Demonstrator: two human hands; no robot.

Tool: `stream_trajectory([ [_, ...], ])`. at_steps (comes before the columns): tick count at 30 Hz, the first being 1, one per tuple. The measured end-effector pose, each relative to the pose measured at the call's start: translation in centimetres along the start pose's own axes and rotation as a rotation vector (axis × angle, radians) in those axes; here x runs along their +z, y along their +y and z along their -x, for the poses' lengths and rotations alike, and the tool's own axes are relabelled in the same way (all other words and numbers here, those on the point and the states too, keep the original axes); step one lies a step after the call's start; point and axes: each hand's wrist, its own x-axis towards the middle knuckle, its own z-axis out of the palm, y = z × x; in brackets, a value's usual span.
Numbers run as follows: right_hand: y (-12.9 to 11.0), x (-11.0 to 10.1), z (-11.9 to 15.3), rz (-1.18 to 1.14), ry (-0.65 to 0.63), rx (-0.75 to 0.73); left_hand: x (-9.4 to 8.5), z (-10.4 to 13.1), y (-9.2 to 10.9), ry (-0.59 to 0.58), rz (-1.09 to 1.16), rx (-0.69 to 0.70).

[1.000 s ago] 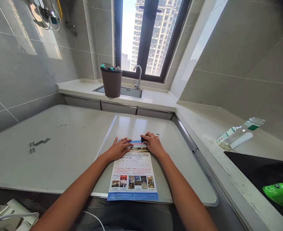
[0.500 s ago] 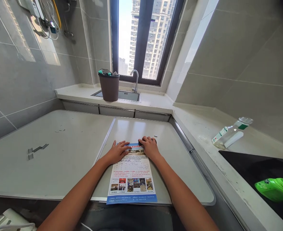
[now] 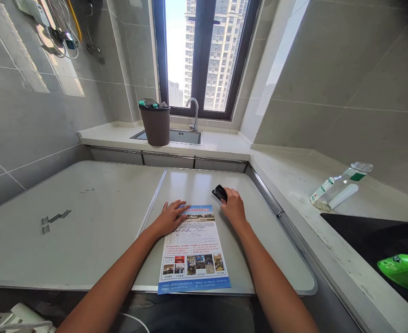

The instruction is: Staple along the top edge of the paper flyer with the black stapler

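A printed flyer (image 3: 194,247) with a blue bottom band and small photos lies flat on the white table, its lower edge at the table's front edge. Across its upper left corner rests my left hand (image 3: 171,217), open with fingers spread, pressing on the paper. My right hand (image 3: 234,206) is closed around a small black stapler (image 3: 219,193), just beyond the flyer's upper right corner. Part of the stapler is hidden by the fingers. On the left half of the table lie several grey staple strips (image 3: 54,218).
A brown bin (image 3: 155,126) stands at the sink (image 3: 186,137) below the window. To the right, the counter holds a clear glass bottle (image 3: 341,187) and a green pouch (image 3: 401,271) on a black panel. A white power strip (image 3: 20,319) is at lower left.
My right hand has left the flyer's top right corner and moved right, now with the black stapler in its grip. The left hand stays on the paper.
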Motion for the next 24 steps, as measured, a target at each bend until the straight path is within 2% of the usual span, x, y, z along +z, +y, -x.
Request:
stream_trajectory([
  [2,-1.1,0.1,0.3,-0.173,-0.007,-0.059,0.0,-0.2,-0.2,0.067,0.032,-0.040],
  [6,-4.7,0.9,2.0,-0.400,-0.253,-0.201,0.1,-0.4,-0.6,0.195,0.080,-0.045],
  [9,-7.1,1.6,3.5,-0.415,-0.421,-0.279,0.1,-0.5,-0.7,0.250,0.111,-0.021],
  [12,-7.7,2.1,4.1,-0.362,-0.508,-0.315,0.0,-0.6,-0.6,0.279,0.133,-0.017],
  [16,-5.8,1.8,3.2,-0.290,-0.585,-0.324,-0.1,-0.5,-0.5,0.283,0.139,-0.035],
  [24,2.0,-1.8,-0.1,-0.217,-0.684,-0.102,-0.3,-0.4,-0.4,0.274,0.150,-0.054],
])
